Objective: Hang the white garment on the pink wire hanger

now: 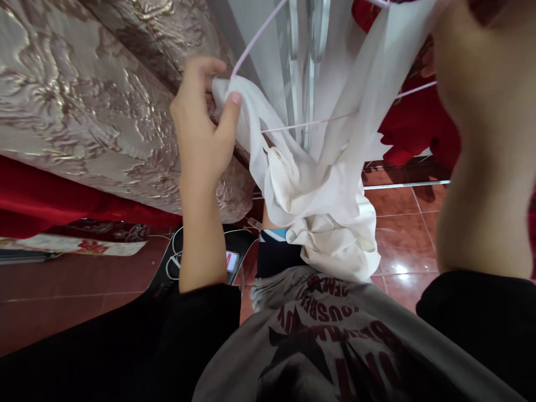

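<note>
A thin white garment [310,195] hangs in loose folds in front of me, its lower part bunched near my lap. A pale pink clothes hanger [257,38] runs partly inside it, and its thin bar crosses between the two raised sides. My left hand [203,120] grips the garment's left edge at the hanger's end, thumb in front and fingers behind. At the upper right, my right hand [464,50] is blurred and cut off by the frame. The garment's right side stretches up to it; its fingertips are hidden.
Shiny embossed fabric [104,128] fills the left, above red cloth [75,192]. A black seat [163,268] holds a white cable and a lit phone [231,261]. Pale panels [268,50] stand behind the garment; more red cloth [419,125] is at right over reddish floor tiles [397,223].
</note>
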`<state>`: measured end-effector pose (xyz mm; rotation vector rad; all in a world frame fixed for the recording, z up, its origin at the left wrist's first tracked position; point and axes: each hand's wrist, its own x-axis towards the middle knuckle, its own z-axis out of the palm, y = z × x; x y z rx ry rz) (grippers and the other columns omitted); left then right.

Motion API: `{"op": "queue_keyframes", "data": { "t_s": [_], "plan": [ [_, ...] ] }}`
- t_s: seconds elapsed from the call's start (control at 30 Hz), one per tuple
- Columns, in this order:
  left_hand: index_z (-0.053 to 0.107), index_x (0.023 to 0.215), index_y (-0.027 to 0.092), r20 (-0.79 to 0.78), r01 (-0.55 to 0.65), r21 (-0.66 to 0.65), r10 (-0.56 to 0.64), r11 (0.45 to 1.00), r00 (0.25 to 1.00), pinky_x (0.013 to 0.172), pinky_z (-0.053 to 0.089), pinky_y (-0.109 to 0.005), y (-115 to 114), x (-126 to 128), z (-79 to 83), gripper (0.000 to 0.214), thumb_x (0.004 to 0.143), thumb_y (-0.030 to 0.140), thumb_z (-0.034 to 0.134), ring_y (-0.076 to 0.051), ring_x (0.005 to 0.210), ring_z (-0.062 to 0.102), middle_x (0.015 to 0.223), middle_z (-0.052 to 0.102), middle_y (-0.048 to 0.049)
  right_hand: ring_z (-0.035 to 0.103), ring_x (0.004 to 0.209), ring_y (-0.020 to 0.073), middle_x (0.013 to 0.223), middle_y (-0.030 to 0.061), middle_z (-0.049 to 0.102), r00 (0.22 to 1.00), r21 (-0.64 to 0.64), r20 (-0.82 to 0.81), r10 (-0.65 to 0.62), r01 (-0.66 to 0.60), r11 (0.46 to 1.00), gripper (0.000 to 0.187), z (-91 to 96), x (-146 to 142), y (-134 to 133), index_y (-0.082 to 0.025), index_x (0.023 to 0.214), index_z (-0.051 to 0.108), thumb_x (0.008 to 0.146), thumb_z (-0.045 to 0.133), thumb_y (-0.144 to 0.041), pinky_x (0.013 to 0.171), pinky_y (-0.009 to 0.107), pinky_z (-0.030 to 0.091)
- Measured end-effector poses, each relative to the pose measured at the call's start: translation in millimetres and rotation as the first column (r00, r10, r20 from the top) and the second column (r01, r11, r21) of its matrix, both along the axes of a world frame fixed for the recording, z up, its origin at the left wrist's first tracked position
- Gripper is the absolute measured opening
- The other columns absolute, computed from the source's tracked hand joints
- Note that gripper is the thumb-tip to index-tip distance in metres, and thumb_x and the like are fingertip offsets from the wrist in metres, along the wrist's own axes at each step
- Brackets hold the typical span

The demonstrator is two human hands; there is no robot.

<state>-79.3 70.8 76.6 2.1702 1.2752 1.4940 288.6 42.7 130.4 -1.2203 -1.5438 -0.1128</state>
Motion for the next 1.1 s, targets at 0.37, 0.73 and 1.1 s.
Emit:
{"op": "queue_keyframes", "data": {
  "t_s": [0.37, 0.73, 1.1],
  "plan": [
    [0.054, 0.134, 0.022, 0.197, 0.023, -0.002, -0.022, 1.0, 0.98, 0.122, 0.028, -0.036, -14, 5, -36.7, 0.054, 0.089, 0.024, 0.082, -0.024, 0.135, 0.044, 0.143, 0.053, -0.0047, 0.056, 0.12, 0.0238, 0.123, 0.0057, 0.066, 0.93, -0.221, 0.181, 0.319, -0.278, 0.935, 0.035, -118.4, -101, 21, -0.027, 0.12, 0.064, 0.094, 0.056, -0.049, 0.124, 0.055, 0.035],
    [0.044, 0.147, 0.029, 0.463, -0.473, 0.031, 0.407, 0.88, 0.788, 0.118, 0.034, -0.056, -75, 72, -92.6, 0.068, 0.089, 0.045, 0.075, -0.034, 0.148, 0.034, 0.155, 0.037, -0.0126, 0.06, 0.107, 0.0156, 0.109, 0.0007, 0.068, 0.977, 0.074, 0.107, 0.183, -0.192, 0.979, 0.024, -140.7, -128, -19, -0.028, 0.114, 0.064, 0.099, 0.045, -0.026, 0.116, 0.046, 0.041],
    [0.07, 0.107, 0.021, 0.486, 0.027, -0.156, 0.052, 0.987, 0.872, 0.097, 0.056, -0.039, -81, 68, -65.1, 0.025, 0.093, 0.041, 0.072, -0.024, 0.103, 0.069, 0.103, 0.071, -0.0062, 0.06, 0.1, 0.0149, 0.097, 0.0016, 0.068, 0.988, -0.02, -0.079, 0.135, -0.137, 0.99, 0.031, -143.1, -148, -19, -0.025, 0.099, 0.068, 0.102, 0.046, -0.047, 0.122, 0.051, 0.036]
  ]
}}
